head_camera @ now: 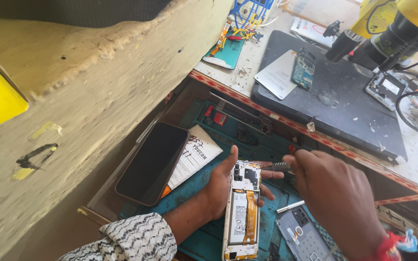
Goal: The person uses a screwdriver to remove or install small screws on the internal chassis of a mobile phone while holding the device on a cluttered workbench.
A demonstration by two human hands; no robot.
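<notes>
The left hand (pixel 221 186) grips an opened phone (pixel 242 210) over the drawer mat (pixel 204 241) below the worktop's front edge. The right hand (pixel 332 193) pinches a screwdriver (pixel 279 166) at its top corner; a slip could gouge the orange ribbon cable (pixel 250 212).

bright daylight fills the scene, strongest on the pale wall (pixel 88 96) at left and on the counter (pixel 247 63) at top, where the light surface is near washed out. the open drawer (pixel 204 241) below lies in softer shade under the counter's edge. the dark phone screen (pixel 153 162) carries a dull sheen without hard glare. focus is fairly sharp at centre; the microscope (pixel 393 34) at top right is slightly soft, and straight lines bow towards the edges.
</notes>
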